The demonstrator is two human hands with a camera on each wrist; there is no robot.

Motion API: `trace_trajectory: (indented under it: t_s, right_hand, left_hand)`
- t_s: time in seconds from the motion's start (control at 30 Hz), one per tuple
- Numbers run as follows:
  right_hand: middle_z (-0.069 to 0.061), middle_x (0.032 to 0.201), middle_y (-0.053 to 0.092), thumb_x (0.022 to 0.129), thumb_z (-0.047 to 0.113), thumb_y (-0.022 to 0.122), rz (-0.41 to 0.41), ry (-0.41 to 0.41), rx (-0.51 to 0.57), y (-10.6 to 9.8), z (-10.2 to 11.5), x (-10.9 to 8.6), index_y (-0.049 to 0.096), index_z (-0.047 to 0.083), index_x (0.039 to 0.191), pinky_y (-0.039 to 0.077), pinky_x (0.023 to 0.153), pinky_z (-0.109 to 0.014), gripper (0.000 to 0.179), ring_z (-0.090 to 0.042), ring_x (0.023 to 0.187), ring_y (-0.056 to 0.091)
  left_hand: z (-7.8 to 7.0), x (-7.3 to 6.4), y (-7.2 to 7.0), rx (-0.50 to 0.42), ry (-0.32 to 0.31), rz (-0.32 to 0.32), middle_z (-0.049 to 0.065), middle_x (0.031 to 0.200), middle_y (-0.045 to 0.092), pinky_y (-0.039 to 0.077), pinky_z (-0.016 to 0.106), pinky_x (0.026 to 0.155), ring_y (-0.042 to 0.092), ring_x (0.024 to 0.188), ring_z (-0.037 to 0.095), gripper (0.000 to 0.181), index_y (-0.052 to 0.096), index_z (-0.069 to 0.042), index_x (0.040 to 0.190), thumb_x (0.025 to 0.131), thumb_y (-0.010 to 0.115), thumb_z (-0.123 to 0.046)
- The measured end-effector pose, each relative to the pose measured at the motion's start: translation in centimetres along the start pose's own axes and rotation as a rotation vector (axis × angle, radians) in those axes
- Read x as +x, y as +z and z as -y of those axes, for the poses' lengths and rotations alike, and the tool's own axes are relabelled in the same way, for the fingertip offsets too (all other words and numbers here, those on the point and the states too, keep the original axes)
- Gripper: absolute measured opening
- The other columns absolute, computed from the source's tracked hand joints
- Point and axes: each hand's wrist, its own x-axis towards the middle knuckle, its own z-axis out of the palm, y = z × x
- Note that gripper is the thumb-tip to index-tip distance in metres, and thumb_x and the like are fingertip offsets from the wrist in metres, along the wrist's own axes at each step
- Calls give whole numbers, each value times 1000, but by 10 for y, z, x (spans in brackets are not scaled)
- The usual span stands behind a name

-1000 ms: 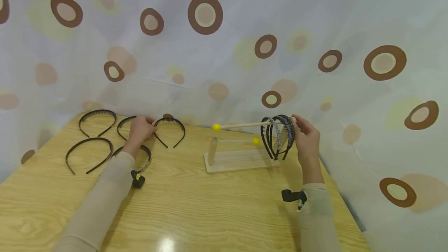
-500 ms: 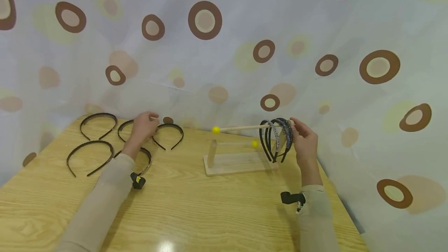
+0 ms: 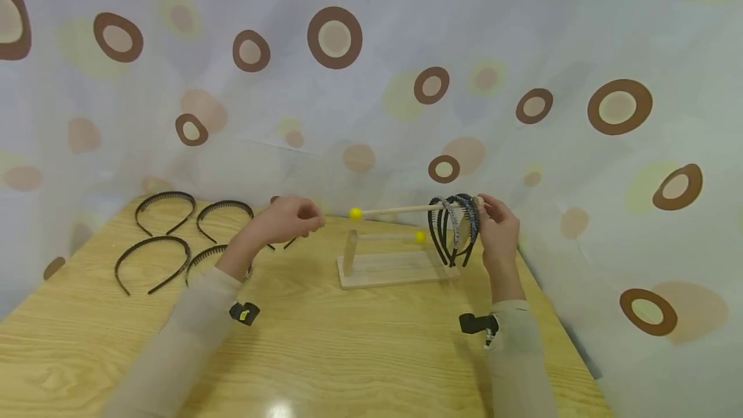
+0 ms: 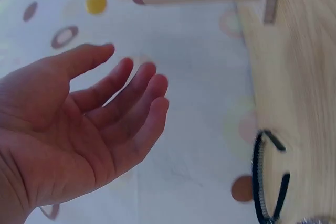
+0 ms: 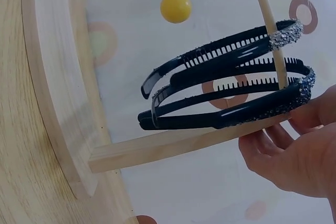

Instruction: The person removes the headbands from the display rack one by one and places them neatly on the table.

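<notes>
My left hand (image 3: 284, 219) is in the air above the table, left of a wooden headband stand (image 3: 395, 269). Its fingers are loosely bent in the left wrist view, and the palm (image 4: 63, 145) holds nothing. My right hand (image 3: 500, 234) grips the top of the stand's right post (image 5: 157, 148), fingers on one side and thumb by the rod's end. Several black toothed headbands (image 5: 257, 111), some with silver glitter, hang on the upper rod (image 3: 400, 209) close to that hand. A yellow ball (image 3: 355, 213) caps the rod's free left end.
Several headbands lie on the table at left, among them a back one (image 3: 165, 195) and a front one (image 3: 152, 240). Another headband (image 4: 257, 177) is partly hidden behind my left hand in the head view. The lower rod's yellow ball (image 3: 420, 237) points right. A patterned wall covering (image 3: 371, 115) stands behind.
My left hand has lifted off the headbands at left and moved right toward the stand, carrying nothing. My right hand keeps its grip on the post.
</notes>
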Motion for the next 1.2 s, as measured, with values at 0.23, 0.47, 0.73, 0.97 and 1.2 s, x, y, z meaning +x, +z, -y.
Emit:
trace_trajectory:
  t_s: [0.23, 0.47, 0.73, 0.97, 1.2]
  right_hand:
    - [-13, 130, 62, 105, 12, 59, 13, 43, 44, -7, 0, 2, 67, 10, 133, 44, 61, -19, 30, -10, 81, 52]
    - [-17, 133, 61, 103, 9, 62, 56, 60, 89, -6, 4, 0, 63, 4, 136, 53, 72, -20, 33, -13, 94, 62]
    - [-16, 132, 61, 103, 9, 62, 65, 68, 106, 2, 9, 3, 64, 3, 135, 54, 90, -31, 33, -20, 108, 62]
    - [-17, 129, 62, 102, 8, 63, 62, 46, 104, 2, 13, 6, 63, 0, 135, 54, 93, -35, 34, -21, 106, 64]
    - [-17, 132, 61, 101, 6, 64, 78, 83, 114, -3, 11, 1, 61, -1, 136, 53, 95, -36, 35, -22, 109, 63]
  left_hand:
    - [-47, 18, 61, 41, 189, 47, -1, 101, 70, 55, 35, 79, 66, 88, 13, 21, 72, -10, 110, 104, 63, -28]
    - [-80, 55, 138, -81, 181, -158, -4, 102, 68, 53, 30, 78, 63, 91, 12, 30, 68, -10, 121, 104, 61, -34]
    - [-108, 80, 186, -279, 87, -468, 6, 109, 66, 52, 40, 85, 61, 104, 22, 37, 64, -9, 127, 100, 69, -35]
    - [-125, 91, 206, -309, 16, -651, 6, 104, 64, 51, 36, 76, 62, 98, 25, 42, 64, -6, 123, 93, 77, -32]
    - [-127, 96, 224, -344, 4, -714, 4, 98, 64, 51, 31, 69, 63, 88, 20, 40, 63, -7, 124, 93, 78, -28]
